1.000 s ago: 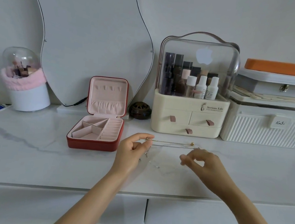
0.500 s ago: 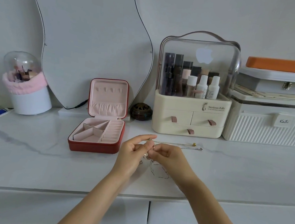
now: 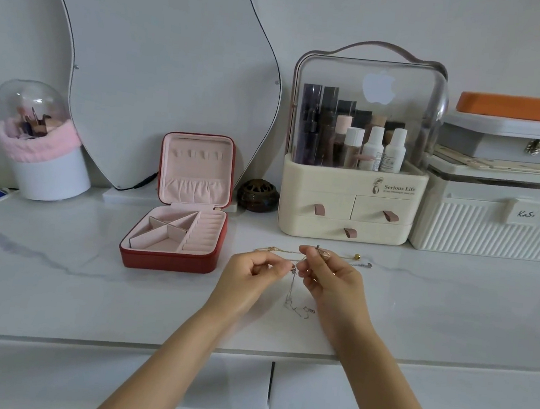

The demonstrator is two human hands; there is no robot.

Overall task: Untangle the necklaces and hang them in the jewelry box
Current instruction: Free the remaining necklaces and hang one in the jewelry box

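Your left hand [image 3: 255,275] and right hand [image 3: 331,278] meet over the white marble table [image 3: 51,280], fingertips nearly touching, each pinching the fine chains of the tangled necklaces [image 3: 295,294]. The left thumb and forefinger close on the chain at the knot; the right hand's curled fingers hold a small pinkish pendant with more chain. From your fingers a silver strand hangs down and ends in a loose squiggle on the table, while a gold strand runs sideways behind your hands, lying on the table out to a small gold bead [image 3: 357,256] on the right. The red jewelry box [image 3: 173,243] sits open to the left of your hands, lid upright, its pink compartments holding no necklace.
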